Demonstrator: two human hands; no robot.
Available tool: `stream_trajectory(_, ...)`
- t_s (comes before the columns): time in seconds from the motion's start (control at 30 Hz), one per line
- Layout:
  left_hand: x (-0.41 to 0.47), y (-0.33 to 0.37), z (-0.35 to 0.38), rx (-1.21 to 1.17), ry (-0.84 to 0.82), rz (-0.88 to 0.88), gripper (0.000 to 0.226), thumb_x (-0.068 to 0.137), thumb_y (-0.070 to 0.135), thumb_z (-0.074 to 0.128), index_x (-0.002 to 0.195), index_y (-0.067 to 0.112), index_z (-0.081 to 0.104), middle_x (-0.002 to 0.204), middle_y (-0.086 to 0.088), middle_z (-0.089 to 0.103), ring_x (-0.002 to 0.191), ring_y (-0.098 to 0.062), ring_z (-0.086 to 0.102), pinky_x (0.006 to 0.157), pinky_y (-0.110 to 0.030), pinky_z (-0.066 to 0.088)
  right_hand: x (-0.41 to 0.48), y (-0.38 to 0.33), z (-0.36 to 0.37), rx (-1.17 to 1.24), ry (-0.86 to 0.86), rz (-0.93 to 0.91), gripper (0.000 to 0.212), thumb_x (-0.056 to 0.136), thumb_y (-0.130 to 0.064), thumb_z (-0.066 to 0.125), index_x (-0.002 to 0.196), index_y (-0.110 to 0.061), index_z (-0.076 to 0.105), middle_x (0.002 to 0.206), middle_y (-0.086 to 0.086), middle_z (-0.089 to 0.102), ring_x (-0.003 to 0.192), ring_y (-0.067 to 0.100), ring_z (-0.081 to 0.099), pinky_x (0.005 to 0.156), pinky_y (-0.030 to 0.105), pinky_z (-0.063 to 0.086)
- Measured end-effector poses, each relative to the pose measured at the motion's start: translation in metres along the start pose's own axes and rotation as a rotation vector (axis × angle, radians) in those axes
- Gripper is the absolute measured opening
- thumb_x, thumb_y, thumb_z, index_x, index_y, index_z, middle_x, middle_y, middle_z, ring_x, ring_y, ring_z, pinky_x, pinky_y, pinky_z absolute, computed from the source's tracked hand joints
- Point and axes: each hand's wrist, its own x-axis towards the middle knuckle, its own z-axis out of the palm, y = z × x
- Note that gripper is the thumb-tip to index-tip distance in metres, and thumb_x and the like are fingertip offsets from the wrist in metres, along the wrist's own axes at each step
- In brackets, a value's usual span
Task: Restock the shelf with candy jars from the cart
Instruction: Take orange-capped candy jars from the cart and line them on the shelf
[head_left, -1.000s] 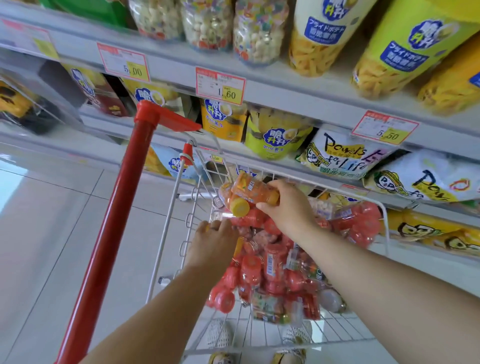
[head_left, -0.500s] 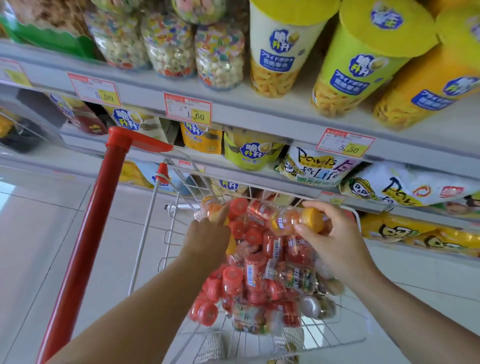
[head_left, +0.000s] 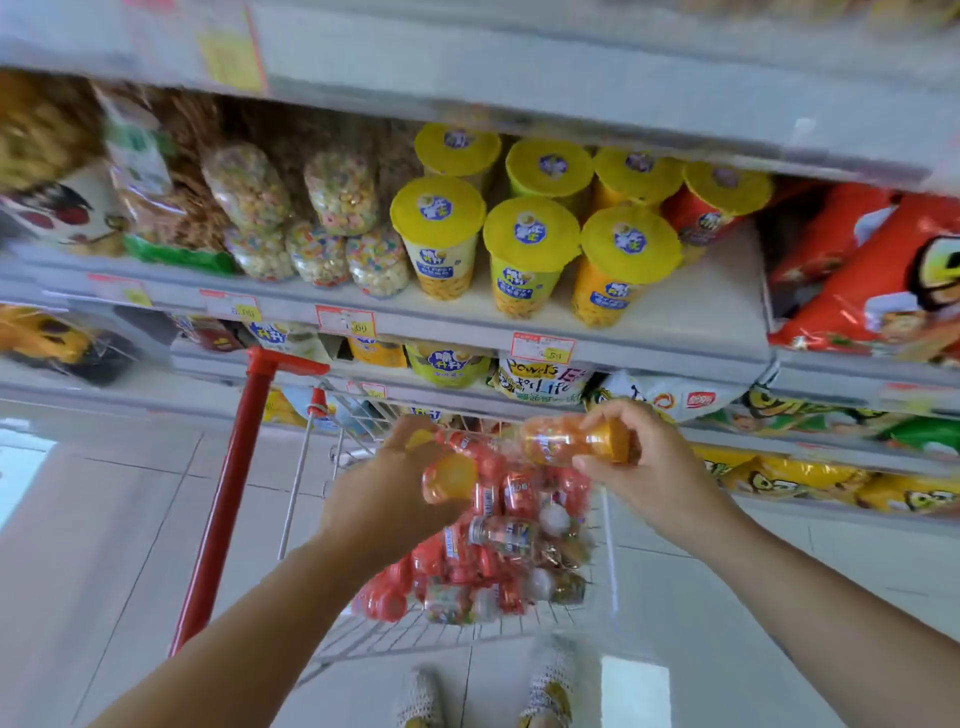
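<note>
Head view, looking down over a wire cart (head_left: 415, 631) parked against store shelving. On the cart's left side stands its red handle post (head_left: 228, 499). Above the cart's left half, the left hand (head_left: 384, 499) has its fingers curled round an orange candy jar (head_left: 449, 480), whose yellow lid faces the camera. Inside the cart lies a heap of jars (head_left: 498, 561), mostly red-capped, piled on the wire floor. Above the cart's right rim, the right hand (head_left: 649, 478) pinches a second orange jar (head_left: 566, 441) near its yellow lid between thumb and fingers; this jar lies roughly level, lid pointing right. Both held jars are lifted clear of the heap and apart from each other. Beyond the cart runs a shelf (head_left: 675, 322) with price tags (head_left: 543, 347) on its front edge. Above and left of the cart, the shelf carries clear bags of coloured puffs (head_left: 337, 208); directly above the cart, yellow-lidded cups (head_left: 530, 249); above and right of the cart, red snack bags (head_left: 872, 280). Below the cart's near end, two shoes (head_left: 550, 686) show on the pale tiled floor (head_left: 104, 545).
</note>
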Motion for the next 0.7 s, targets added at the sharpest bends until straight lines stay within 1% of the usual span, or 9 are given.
stream_trajectory(0.07,-0.024,0.038,-0.037,-0.027,0.083,0.042,0.06,0.075,0.073,0.063,0.128,0.047,0.054,0.143,0.027,0.027,0.082,-0.008,0.066,0.072,-0.034,0.057,-0.024,-0.034,-0.037,0.005,0.028,-0.049,0.028,0.078,-0.023,0.082,0.089,-0.037,0.059,0.098,-0.012,0.06,0.077,-0.002,0.057,0.067,0.014,0.04)
stream_trajectory(0.13,-0.045,0.076,-0.072,-0.038,0.174,0.083,0.061,0.073,0.076,0.062,0.126,0.046,0.055,0.143,0.029,0.028,0.08,-0.006,0.066,0.072,-0.033,0.056,-0.049,-0.066,-0.074,0.005,0.063,-0.104,0.024,0.078,-0.023,0.081,0.088,-0.031,0.061,0.095,-0.009,0.062,0.076,-0.002,0.058,0.066,0.01,0.041)
stream_trajectory(0.2,-0.065,0.112,-0.102,-0.084,0.271,0.12,0.058,0.072,0.075,0.065,0.123,0.047,0.057,0.142,0.029,0.029,0.077,-0.005,0.065,0.071,-0.032,0.055,-0.073,-0.091,-0.108,0.013,0.109,-0.146,0.024,0.08,-0.021,0.08,0.092,-0.029,0.062,0.094,-0.008,0.063,0.075,-0.002,0.059,0.068,0.011,0.043)
stream_trajectory(0.33,-0.093,0.165,-0.148,-0.237,0.446,0.232,0.055,0.071,0.069,0.069,0.119,0.044,0.061,0.137,0.033,0.03,0.07,0.001,0.062,0.066,-0.033,0.055,-0.111,-0.125,-0.166,-0.02,0.197,-0.219,0.042,0.081,-0.021,0.079,0.11,-0.039,0.055,0.102,-0.009,0.065,0.085,0.002,0.062,0.075,0.015,0.047)
stream_trajectory(0.4,-0.101,0.185,-0.168,-0.318,0.498,0.29,0.059,0.068,0.071,0.068,0.119,0.043,0.063,0.132,0.034,0.031,0.069,0.003,0.063,0.065,-0.033,0.056,-0.124,-0.141,-0.189,-0.021,0.252,-0.245,0.039,0.082,-0.027,0.078,0.11,-0.04,0.054,0.104,-0.012,0.063,0.087,0.0,0.061,0.073,0.012,0.046)
stream_trajectory(0.53,-0.101,0.211,-0.202,-0.405,0.563,0.386,0.066,0.061,0.081,0.059,0.115,0.042,0.065,0.129,0.029,0.037,0.074,-0.002,0.064,0.071,-0.038,0.056,-0.138,-0.175,-0.225,0.015,0.388,-0.339,0.034,0.079,-0.045,0.071,0.11,-0.04,0.057,0.099,-0.017,0.064,0.086,-0.004,0.061,0.068,0.008,0.044)
stream_trajectory(0.57,-0.1,0.215,-0.209,-0.413,0.569,0.4,0.064,0.062,0.081,0.06,0.113,0.042,0.065,0.129,0.028,0.037,0.075,-0.004,0.064,0.071,-0.039,0.056,-0.137,-0.18,-0.231,0.018,0.425,-0.365,0.034,0.08,-0.046,0.071,0.11,-0.04,0.057,0.1,-0.018,0.064,0.087,-0.004,0.061,0.069,0.009,0.045)
stream_trajectory(0.67,-0.099,0.22,-0.227,-0.436,0.597,0.425,0.052,0.062,0.08,0.063,0.101,0.047,0.066,0.126,0.03,0.04,0.079,-0.001,0.064,0.072,-0.039,0.056,-0.121,-0.19,-0.242,0.08,0.503,-0.427,0.028,0.088,-0.03,0.071,0.111,-0.038,0.058,0.107,-0.011,0.065,0.093,0.003,0.064,0.08,0.022,0.052)
stream_trajectory(0.7,-0.098,0.221,-0.233,-0.442,0.609,0.426,0.053,0.059,0.081,0.062,0.1,0.048,0.066,0.125,0.031,0.041,0.081,0.0,0.064,0.073,-0.039,0.056,-0.115,-0.193,-0.244,0.103,0.525,-0.432,0.03,0.089,-0.026,0.071,0.113,-0.038,0.059,0.11,-0.01,0.064,0.095,0.005,0.064,0.08,0.022,0.052)
